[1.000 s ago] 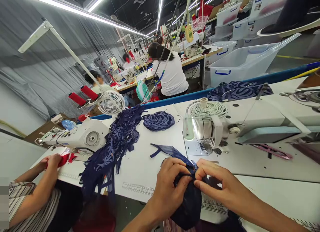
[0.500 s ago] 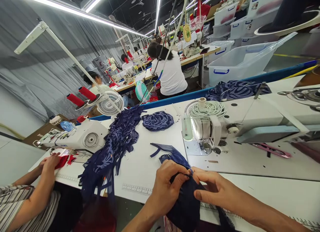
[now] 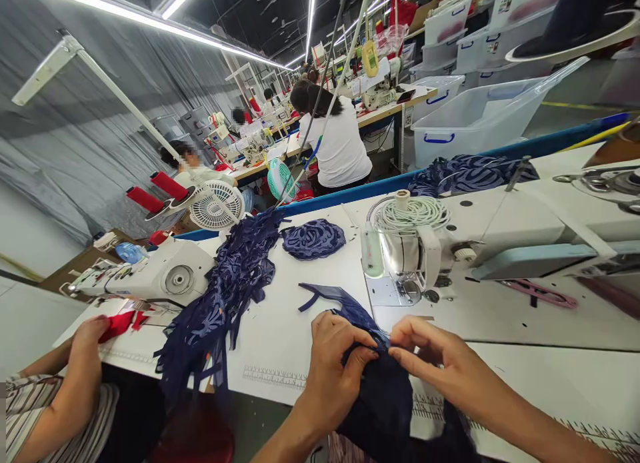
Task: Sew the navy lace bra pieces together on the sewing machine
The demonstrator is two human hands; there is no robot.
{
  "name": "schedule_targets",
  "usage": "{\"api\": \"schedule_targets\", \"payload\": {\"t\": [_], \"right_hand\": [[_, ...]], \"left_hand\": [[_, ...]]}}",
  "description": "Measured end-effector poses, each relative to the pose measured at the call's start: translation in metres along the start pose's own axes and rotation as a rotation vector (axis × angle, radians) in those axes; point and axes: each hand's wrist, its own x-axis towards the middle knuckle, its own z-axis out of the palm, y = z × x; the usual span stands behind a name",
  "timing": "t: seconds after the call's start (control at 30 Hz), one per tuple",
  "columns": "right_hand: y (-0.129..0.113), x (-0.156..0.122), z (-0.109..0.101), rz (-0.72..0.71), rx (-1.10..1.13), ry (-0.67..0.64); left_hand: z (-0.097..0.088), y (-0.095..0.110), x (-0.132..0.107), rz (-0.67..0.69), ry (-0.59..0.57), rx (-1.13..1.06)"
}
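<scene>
Navy fabric (image 3: 380, 396) with a sheer strap-like end lies over the table's front edge and hangs down toward my lap. My left hand (image 3: 337, 366) pinches its upper edge between thumb and forefinger. Close beside it, my right hand (image 3: 430, 353) grips the same edge with thumb and forefinger, the other fingers curled. A sewing machine (image 3: 407, 263) stands just beyond my right hand, its needle area above a metal plate. On the left lies a long heap of navy lace pieces (image 3: 235, 276), and a small stack of patterned navy lace (image 3: 314, 239) sits behind my hands.
A co-worker's hand (image 3: 90, 333) holds red fabric (image 3: 119, 324) at another sewing machine (image 3: 165, 270) on the left. Pink-handled snips (image 3: 543, 294) lie under my machine's arm. More navy lace (image 3: 470, 175) and a clear bin (image 3: 470, 126) are behind the machine.
My right hand's thumb and fingers have shifted to a tighter pinch at the fabric's edge. The hanging fabric has spread to the right. The co-worker's hands have moved slightly left and down.
</scene>
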Motion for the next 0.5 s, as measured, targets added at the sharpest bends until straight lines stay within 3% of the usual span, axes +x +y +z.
{"api": "schedule_targets", "payload": {"t": [0.2,0.33,0.5], "right_hand": [[-0.007,0.005,0.004,0.099,0.205,-0.042],[-0.012,0.004,0.004,0.105,0.259,0.105],[-0.01,-0.005,0.009,-0.023,0.036,0.233]], "left_hand": [[0.0,0.001,-0.001,0.074,0.013,0.047],[0.0,0.005,0.0,0.082,0.019,0.052],[0.0,0.008,0.002,0.09,0.021,0.093]]}}
